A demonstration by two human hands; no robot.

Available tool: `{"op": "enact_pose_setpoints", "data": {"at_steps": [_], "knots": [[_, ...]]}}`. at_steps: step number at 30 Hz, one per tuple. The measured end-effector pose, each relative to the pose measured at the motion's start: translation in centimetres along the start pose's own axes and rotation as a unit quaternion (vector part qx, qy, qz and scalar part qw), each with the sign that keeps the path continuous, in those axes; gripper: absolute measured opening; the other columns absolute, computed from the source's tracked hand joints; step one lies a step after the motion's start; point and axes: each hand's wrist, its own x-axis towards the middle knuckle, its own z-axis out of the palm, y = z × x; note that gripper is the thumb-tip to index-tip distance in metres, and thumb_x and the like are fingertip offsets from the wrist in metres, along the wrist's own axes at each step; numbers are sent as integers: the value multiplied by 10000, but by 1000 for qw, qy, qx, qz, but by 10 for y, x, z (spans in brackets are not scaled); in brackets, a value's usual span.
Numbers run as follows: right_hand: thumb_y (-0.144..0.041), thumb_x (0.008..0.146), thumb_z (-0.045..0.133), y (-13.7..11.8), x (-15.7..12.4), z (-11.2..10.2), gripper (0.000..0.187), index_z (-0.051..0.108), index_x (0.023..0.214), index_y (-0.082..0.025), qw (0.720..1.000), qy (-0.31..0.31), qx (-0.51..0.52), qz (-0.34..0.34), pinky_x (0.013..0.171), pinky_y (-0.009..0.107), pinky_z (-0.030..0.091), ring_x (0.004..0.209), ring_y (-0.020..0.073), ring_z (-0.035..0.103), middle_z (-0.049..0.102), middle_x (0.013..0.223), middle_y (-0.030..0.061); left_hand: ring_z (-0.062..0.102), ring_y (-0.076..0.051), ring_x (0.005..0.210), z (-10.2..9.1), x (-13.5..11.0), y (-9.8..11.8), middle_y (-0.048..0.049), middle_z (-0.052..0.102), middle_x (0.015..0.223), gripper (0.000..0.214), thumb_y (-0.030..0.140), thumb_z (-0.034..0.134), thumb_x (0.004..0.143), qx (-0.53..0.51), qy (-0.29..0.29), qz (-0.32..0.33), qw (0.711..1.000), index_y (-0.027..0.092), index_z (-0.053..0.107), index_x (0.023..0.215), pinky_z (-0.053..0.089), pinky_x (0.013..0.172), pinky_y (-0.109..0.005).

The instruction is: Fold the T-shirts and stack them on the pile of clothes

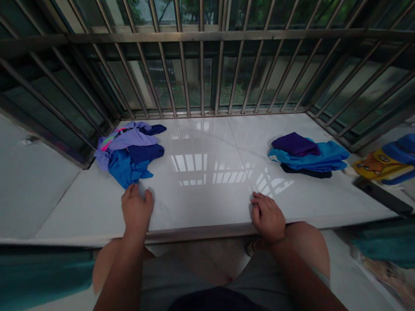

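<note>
the left hand [138,210] had its fingertips at the crumpled clothes' [130,156] near edge, thumb spread, gripping nothing i could see. the right hand [268,214], loosely curled and free, was over the white windowsill [212,204], near the folded clothes [313,156].

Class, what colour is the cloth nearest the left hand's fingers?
Blue; this cloth shows best in the head view.

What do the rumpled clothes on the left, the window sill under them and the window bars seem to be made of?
Rumpled clothes: thin, soft fabric, mostly matte, judging by the loose creases; the fibre can't be told.
Window sill: glossy, polished tile or stone, since it shows clear reflections.
Window bars: probably bare metal, perhaps stainless steel, from their grey sheen.
</note>
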Motion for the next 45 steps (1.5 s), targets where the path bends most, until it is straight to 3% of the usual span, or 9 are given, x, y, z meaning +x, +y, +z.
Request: {"op": "enact_pose_setpoints", "data": {"at_steps": [7, 12, 45], "knots": [[-150, 998, 582, -2, 2, -3, 222, 758, 1099, -242, 1000, -11, 12, 13, 1140, 486, 596, 1242, 297, 765, 838, 1277, 107, 614, -418, 1457, 0, -1, -1, -289, 699, 1505, 618, 462, 491, 1061, 22, -23, 19, 999, 21, 715, 1431, 463, 1285, -562], [-139, 990, 581, -4, 3, -4, 236, 764, 1096, -243, 1000, -11, 15, 20, 1164, 477, 587, 1262, 292, 764, 838, 1290, 105, 628, -436, 1414, -2, -1, 1, -268, 717, 1491, 541, 433, 530, 1046, 50, -56, 36, 997, 65, 748, 1377, 477, 1247, -598], [-138, 977, 580, -5, 1, -4, 223, 753, 1049, -260, 1000, -14, 6, 25, 1117, 470, 605, 1212, 291, 778, 845, 1289, 93, 632, -453, 1372, -6, 0, 11, -265, 695, 1515, 538, 464, 506, 1074, 61, -61, 35, 996, 85, 746, 1372, 502, 1185, -617]]}}
